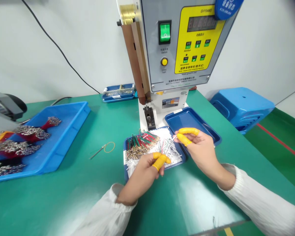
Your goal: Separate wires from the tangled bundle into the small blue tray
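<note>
My left hand (pixel 144 170), with yellow finger cots on thumb and forefinger, is closed in a pinch on thin wires (pixel 164 147) whose red and green strands fan out above the fingertips. My right hand (pixel 203 147) wears the same yellow cots and pinches a small white tube (pixel 174 137) close to those wires. Under both hands lies a blue tray (pixel 125 154). It holds red, green and black wires (pixel 142 141) with gold-coloured terminals, plus a heap of short white tubes (pixel 178 156). How many wires the left hand grips is hidden by its fingers.
A grey crimping machine (pixel 159 78) stands behind the tray. At its right side sits a second blue tray (pixel 194 121). A large blue bin (pixel 64 131) with terminal-ended wire bundles is at left. Tweezers (pixel 97 152) and a rubber band (pixel 109 147) lie between. A blue stool (pixel 243 101) stands beyond the table.
</note>
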{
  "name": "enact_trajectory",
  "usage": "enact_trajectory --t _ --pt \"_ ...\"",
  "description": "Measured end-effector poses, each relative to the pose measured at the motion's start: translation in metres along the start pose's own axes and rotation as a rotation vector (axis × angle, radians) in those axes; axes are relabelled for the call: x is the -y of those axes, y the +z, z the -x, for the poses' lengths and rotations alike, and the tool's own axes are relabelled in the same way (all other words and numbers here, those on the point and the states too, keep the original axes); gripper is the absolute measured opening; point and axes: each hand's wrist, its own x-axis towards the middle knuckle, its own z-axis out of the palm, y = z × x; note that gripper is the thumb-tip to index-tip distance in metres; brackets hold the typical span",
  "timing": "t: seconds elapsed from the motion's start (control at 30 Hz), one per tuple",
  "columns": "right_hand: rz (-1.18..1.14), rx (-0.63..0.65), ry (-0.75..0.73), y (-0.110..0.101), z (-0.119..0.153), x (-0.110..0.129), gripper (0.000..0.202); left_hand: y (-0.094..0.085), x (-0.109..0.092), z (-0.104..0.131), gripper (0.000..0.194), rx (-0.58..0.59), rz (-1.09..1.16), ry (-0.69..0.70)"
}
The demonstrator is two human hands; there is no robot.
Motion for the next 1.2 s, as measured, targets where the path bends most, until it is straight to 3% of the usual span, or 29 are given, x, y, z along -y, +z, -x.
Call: enact_trajectory --t 0.3,1.0,1.2 --pt "0.014 -0.004 -0.003 0.0003 -0.0002 -0.0006 0.023 0.0004 -0.0031 0.0016 0.020 0.045 -0.017 -0.025" --pt "-0.069 0.083 0.037 0.0049 0.0016 0.0021 0.023 0.0002 -0.0011 0.0011 0.022 -0.012 -0.043 0.030" --pt "-0.091 0.062 0.022 0.0023 0.0010 -0.0002 0.020 0.0016 -0.0038 0.0036 0.023 0.032 -0.082 0.006"
